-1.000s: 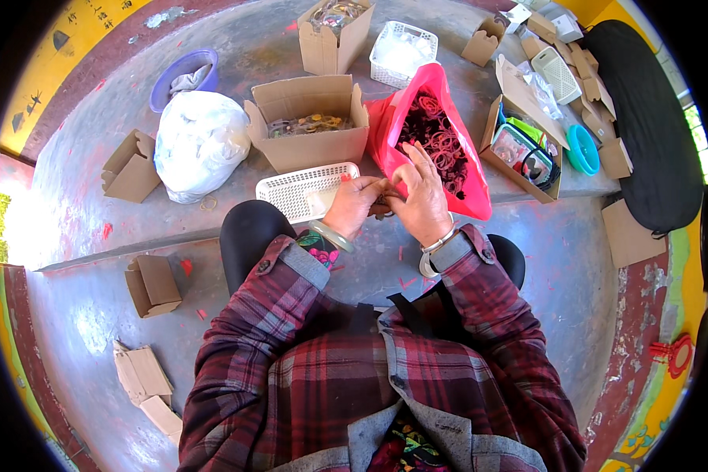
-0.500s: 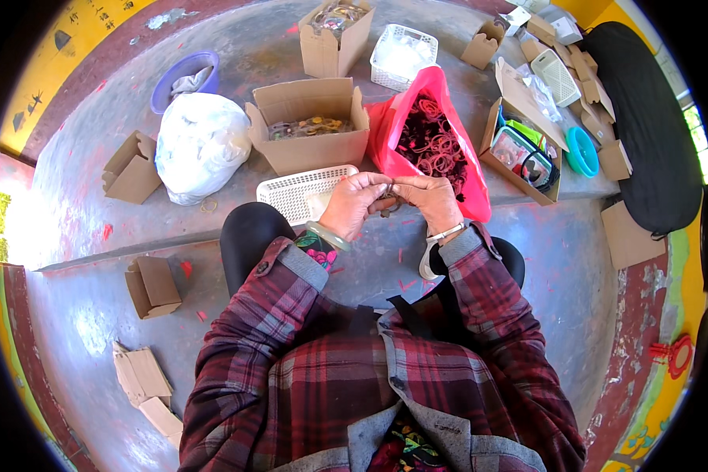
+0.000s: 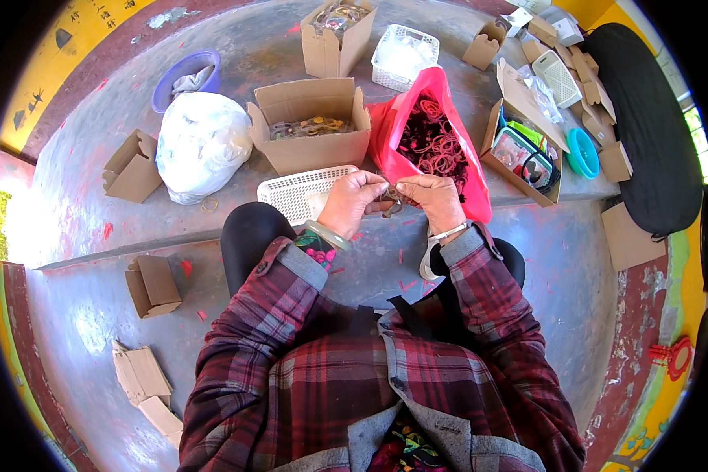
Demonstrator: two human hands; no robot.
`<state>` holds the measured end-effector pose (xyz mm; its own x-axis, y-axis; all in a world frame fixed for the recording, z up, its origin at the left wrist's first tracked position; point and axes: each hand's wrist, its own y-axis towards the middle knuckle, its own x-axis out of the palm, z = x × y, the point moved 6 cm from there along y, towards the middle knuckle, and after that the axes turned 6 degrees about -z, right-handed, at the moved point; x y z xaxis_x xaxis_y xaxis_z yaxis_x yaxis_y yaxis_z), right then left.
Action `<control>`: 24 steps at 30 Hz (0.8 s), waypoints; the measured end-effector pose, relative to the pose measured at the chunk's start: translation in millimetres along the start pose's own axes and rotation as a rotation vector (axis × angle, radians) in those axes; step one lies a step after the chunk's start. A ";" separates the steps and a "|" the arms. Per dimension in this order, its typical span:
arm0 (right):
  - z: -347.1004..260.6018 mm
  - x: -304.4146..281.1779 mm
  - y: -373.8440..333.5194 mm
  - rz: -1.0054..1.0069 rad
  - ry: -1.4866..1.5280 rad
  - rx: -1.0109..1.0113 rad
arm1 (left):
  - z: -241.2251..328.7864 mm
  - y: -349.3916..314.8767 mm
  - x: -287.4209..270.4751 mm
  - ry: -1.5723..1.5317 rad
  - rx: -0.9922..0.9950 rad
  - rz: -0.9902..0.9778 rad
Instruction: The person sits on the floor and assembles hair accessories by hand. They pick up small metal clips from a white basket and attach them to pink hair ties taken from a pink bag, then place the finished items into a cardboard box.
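Between my knees, my left hand (image 3: 344,206) and my right hand (image 3: 436,202) meet fingertip to fingertip. Both pinch a small brownish, shiny loop-like piece (image 3: 394,201), too small to name for certain. A white perforated basket (image 3: 279,193) lies just beyond my left hand, partly hidden by it. Beyond my right hand stands an open bright pink-red bag (image 3: 385,130) full of dark red and pink loops (image 3: 442,157). Behind the basket, an open cardboard box (image 3: 318,151) holds many small packed pieces.
A stuffed white plastic bag (image 3: 203,149) and a purple basin (image 3: 165,86) are at the left. To the right are a box of mixed goods (image 3: 539,193), a teal basin (image 3: 582,153) and a long black bag (image 3: 645,134). The raised step's edge (image 3: 149,250) crosses in front of me.
My fingertips have shifted slightly apart, and more of the small loop-like piece shows between them. The surrounding boxes and bags look the same.
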<state>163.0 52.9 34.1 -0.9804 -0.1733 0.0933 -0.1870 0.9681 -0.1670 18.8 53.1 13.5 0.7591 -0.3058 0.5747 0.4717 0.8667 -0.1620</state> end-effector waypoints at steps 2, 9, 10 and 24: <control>-2.3 0.6 -0.7 -0.015 0.006 0.017 | 1.1 -1.1 -0.6 -0.042 0.011 -0.008; -11.8 5.5 -4.7 -0.029 0.015 0.001 | -0.8 -3.4 -0.1 -0.087 -0.049 -0.016; -14.3 6.3 -6.1 -0.036 0.032 -0.003 | -0.1 -3.9 1.0 -0.088 -0.058 -0.021; -23.3 2.2 -3.0 -0.167 -0.418 -0.272 | 8.2 -6.6 7.2 -0.239 -0.082 -0.109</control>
<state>162.8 53.9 57.7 -0.8901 -0.3326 -0.3116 -0.3741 0.9237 0.0828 17.5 48.4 25.3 0.5792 -0.2851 0.7637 0.5871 0.7959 -0.1481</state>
